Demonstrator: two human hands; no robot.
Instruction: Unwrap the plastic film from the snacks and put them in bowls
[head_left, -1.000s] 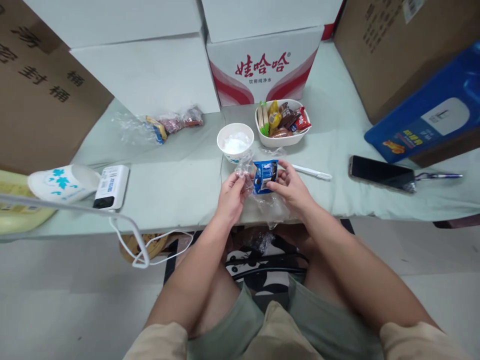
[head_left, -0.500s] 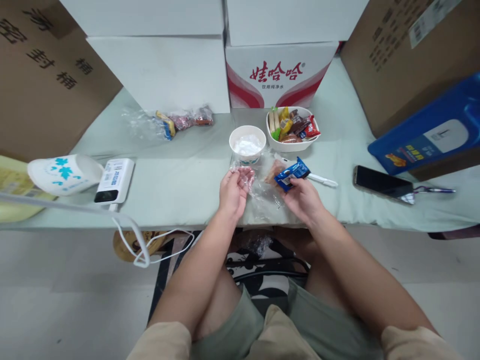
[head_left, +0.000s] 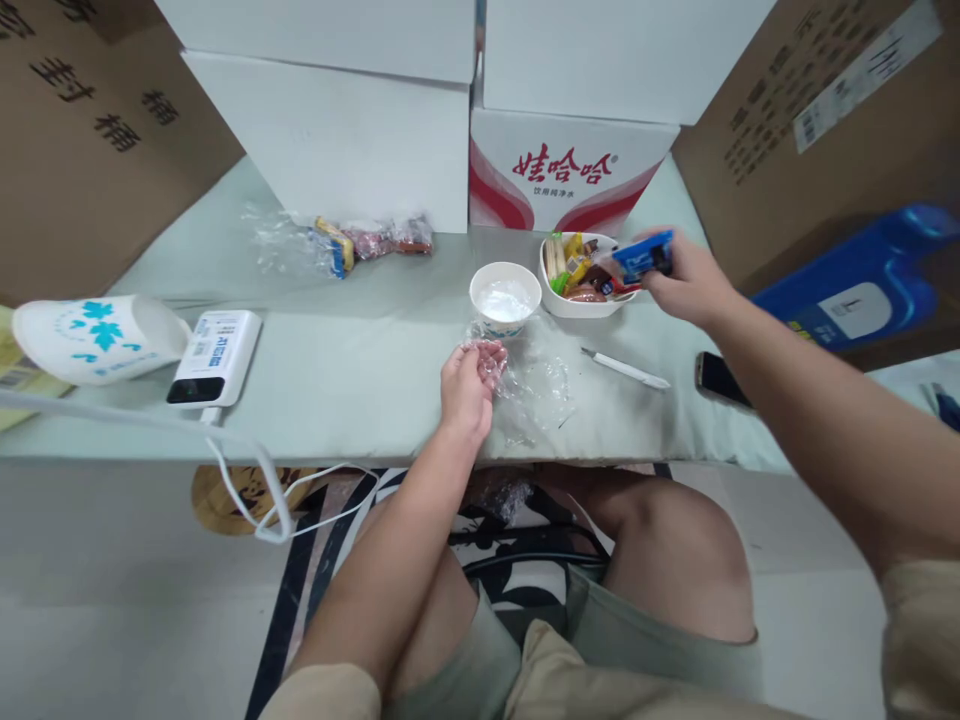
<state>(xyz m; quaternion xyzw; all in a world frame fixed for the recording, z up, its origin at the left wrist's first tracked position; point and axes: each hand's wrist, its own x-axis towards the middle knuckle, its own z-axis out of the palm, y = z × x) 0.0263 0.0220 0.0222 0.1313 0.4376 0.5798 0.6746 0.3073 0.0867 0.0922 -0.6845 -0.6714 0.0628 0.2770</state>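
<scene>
My right hand (head_left: 686, 278) grips a blue snack packet (head_left: 645, 257) above the right side of a white bowl of wrapped snacks (head_left: 574, 306). Near the table's front edge, my left hand (head_left: 471, 385) has its fingers curled round crinkled clear plastic wrap (head_left: 532, 385), which spreads over the cloth to its right. Just beyond that hand stands a white paper cup (head_left: 504, 320) with clear plastic inside. A white utility knife (head_left: 626, 368) lies on the cloth between the wrap and a phone (head_left: 718, 380), which my right forearm partly covers.
At the back left, bagged snacks (head_left: 375, 240) lie before a white box (head_left: 337, 140). A power bank (head_left: 215, 358) with a white cable and a tipped paper cup (head_left: 97, 340) sit at left. A blue jug (head_left: 855, 290) leans near the cardboard box (head_left: 810, 190) at right.
My right hand has carried the blue packet up and right, from beside the plastic wrap to over the bowl. The utility knife is now uncovered. My left hand stays on the wrap.
</scene>
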